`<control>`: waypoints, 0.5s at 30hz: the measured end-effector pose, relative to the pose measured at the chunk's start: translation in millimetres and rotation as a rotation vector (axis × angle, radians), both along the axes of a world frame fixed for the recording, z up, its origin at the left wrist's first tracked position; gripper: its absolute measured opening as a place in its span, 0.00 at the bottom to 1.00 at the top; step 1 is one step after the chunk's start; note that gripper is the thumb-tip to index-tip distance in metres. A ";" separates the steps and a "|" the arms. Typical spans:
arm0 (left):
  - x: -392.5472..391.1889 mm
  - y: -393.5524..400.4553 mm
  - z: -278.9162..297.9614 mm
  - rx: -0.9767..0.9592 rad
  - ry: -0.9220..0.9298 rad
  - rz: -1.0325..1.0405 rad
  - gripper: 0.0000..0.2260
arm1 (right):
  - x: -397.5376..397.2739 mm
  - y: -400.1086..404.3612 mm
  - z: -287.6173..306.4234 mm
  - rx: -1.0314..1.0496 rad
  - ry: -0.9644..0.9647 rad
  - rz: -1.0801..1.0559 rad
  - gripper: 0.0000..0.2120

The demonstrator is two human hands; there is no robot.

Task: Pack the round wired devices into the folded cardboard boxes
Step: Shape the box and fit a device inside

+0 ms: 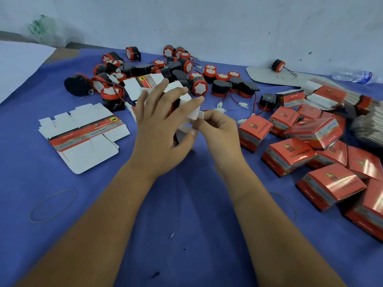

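A blue cloth [186,214] is covering the work surface. A rubber band [52,205] is lying on it at the near left, and a second band [287,205] is lying at the near right. A plastic bottle [351,76] (clear, on its side) is resting at the far right by the wall [228,21]. A plastic bag [44,30] is sitting at the far left.

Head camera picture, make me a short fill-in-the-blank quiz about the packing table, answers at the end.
1. Both hands, left hand and right hand, hold a partly folded ____.
2. The closed red boxes are piled on the person's ____ side.
3. The flat unfolded box blanks lie to the ____ of the hands.
4. The table cloth is ____.

Answers: box; right; left; blue
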State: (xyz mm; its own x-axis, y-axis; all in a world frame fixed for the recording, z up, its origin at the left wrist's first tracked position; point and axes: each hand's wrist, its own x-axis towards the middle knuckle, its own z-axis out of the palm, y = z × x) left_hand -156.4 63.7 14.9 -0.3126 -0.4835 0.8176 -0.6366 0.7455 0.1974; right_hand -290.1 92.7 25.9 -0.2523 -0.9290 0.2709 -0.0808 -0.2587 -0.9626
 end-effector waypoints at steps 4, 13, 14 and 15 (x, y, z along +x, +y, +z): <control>1.1 3.2 -2.5 0.173 -0.068 -0.033 0.22 | -4.3 -3.3 -8.4 0.102 0.028 -0.093 0.05; 13.7 -13.4 -6.4 0.267 -0.227 -0.130 0.38 | -2.1 -4.7 -8.8 0.160 -0.065 -0.130 0.01; 13.7 -14.7 -5.7 0.220 -0.161 -0.122 0.33 | -1.3 -4.4 -7.5 0.151 -0.078 -0.127 0.02; 13.6 -15.3 -5.2 0.186 -0.083 -0.117 0.29 | -1.0 -4.3 -5.7 0.131 -0.100 -0.116 0.04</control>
State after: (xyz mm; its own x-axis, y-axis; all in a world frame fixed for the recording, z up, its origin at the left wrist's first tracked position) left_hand -142.8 48.4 9.7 -0.4378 -0.5799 0.6870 -0.5673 0.7710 0.2893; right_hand -291.1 88.4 20.2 -0.3789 -0.9178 0.1182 -0.0050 -0.1257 -0.9921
